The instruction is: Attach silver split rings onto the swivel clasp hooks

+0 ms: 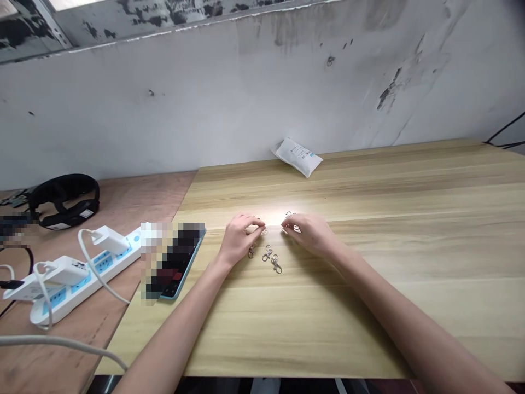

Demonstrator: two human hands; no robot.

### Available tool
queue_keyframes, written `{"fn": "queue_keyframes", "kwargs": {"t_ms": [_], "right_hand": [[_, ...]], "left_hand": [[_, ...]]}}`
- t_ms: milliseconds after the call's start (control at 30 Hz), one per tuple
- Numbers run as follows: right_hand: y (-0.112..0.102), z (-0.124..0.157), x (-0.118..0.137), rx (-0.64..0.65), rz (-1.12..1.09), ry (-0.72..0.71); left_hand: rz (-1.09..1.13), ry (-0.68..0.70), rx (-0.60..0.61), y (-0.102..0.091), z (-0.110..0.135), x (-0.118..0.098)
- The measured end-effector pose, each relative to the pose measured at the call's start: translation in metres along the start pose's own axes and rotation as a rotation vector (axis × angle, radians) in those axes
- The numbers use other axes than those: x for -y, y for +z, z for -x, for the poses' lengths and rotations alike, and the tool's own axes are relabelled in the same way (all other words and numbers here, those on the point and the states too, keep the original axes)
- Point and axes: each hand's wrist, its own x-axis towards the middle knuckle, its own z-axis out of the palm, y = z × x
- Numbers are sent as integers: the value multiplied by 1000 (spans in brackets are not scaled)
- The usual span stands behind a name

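Nearest me, a swivel clasp (276, 265) lies on the wooden table (410, 241) between my wrists, long axis slanting away leftward. Just beyond, another clasp (267, 253) lies nearer my left hand (239, 234). Its fingertips nearly meet, as do my right hand's (309, 234); whether either grips anything, I cannot tell.

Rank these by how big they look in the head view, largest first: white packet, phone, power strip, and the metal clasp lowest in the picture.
1. Power strip
2. Phone, partly blurred
3. White packet; it lies farthest back, so it may look smaller than it is
4. Metal clasp
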Motion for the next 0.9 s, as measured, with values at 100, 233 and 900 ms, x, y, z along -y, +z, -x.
{"fn": "queue_keyframes", "kwargs": {"t_ms": [100,233,900], "right_hand": [[4,0,-2,-8,9,-30],[5,2,0,6,43,-49],[5,5,2,61,45,-85]], "left_hand": [[-14,-23,28,1,0,2],[-30,-20,101,-1,0,5],[-99,157,320,5,4,-14]]}}
